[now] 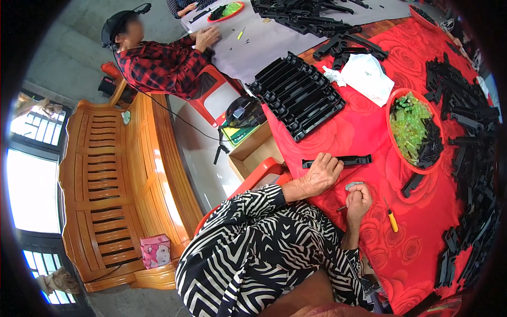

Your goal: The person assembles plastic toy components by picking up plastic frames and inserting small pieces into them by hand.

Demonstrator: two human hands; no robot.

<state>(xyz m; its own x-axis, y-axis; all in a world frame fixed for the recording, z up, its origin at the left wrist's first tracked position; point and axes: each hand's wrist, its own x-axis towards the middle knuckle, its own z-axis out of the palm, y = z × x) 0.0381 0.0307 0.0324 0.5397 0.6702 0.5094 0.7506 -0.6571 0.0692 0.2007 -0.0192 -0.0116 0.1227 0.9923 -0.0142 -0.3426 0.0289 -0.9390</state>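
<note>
A slim black plastic part [356, 160] lies crosswise on the red flowered cloth. My left hand [323, 174] is closed on its left half, fingers bent over it. Just to the right and nearer, my right hand [359, 201] is in a fist around a small tool; a grey-green end [355, 185] sticks out above and a thin metal shaft [342, 208] below. The rest of that tool is hidden by the fingers. Beside this hand lies a yellow-handled screwdriver [392, 219], apart from it.
Beyond my left hand stands a row of black parts [298, 95]. A red-rimmed bowl [393, 142] holds green and black bits. Black parts [475, 174] heap along the right, near a white plastic bag [367, 76]. A person in a checked shirt [163, 71] sits at the far left.
</note>
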